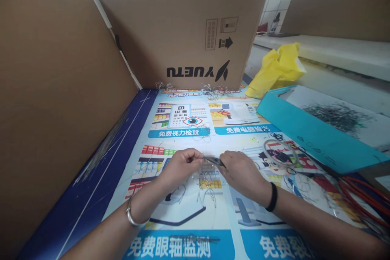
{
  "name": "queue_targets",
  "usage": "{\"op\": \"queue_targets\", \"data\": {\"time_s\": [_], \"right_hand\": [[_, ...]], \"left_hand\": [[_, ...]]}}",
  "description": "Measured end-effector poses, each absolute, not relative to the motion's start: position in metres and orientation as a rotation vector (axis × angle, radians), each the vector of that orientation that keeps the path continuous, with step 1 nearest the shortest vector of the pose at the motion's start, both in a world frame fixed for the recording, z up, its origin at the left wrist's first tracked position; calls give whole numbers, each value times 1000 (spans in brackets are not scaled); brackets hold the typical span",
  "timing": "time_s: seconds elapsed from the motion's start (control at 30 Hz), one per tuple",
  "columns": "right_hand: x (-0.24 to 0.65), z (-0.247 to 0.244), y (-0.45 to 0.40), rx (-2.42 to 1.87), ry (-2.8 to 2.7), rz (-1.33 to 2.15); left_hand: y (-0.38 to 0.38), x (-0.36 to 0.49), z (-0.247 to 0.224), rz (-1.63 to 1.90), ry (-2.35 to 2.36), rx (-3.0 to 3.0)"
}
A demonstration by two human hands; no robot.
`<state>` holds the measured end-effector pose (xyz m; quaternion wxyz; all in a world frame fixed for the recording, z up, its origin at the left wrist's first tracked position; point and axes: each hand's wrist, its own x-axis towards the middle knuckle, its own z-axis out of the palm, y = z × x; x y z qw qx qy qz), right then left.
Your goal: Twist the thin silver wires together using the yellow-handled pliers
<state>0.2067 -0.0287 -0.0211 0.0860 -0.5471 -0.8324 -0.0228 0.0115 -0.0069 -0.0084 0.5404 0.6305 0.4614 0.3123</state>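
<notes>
So we're bent over some fiddly wire work right now. Our left hand (pixel 185 167) has its fingers pinched on a bit of thin wire (pixel 202 157), and our right hand (pixel 240 172) is clenched around a pair of pliers (pixel 213 161), nose right up at the left fingertips. That's happening around the middle of the worktop (pixel 179 144), between its left and right edges. Can't tell whether the plier tips are actually biting the wire; it's too small.

How far along are we? Partway, we reckon. A loose tangle of bent wires (pixel 207 189) lies just under our hands, and more curly clusters (pixel 213 90) sit along the far edge against the cardboard (pixel 183 28), so plenty looks bent already. Straight lengths (pixel 105 146) fan out toward the left edge, plus a thin bundle (pixel 195 239) near the front edge, and those look untouched to us. No way to count either lot from here.

Off toward the right edge there's a turquoise box (pixel 304 134) with a dark wire heap (pixel 335 115) in it; finished or raw, we honestly can't say. A clear ring (pixel 280 152) lies just beside it.
</notes>
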Motion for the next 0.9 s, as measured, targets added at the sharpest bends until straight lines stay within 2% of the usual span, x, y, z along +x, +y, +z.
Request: {"op": "queue_targets", "data": {"time_s": [0.43,0.9], "right_hand": [[205,-20,-28,-1639,-2487,56],[211,-15,-27,-1617,-2485,-181]], "left_hand": [[-9,14,0,719,1097,1432],[-10,14,-6,825,1347,1893]]}}
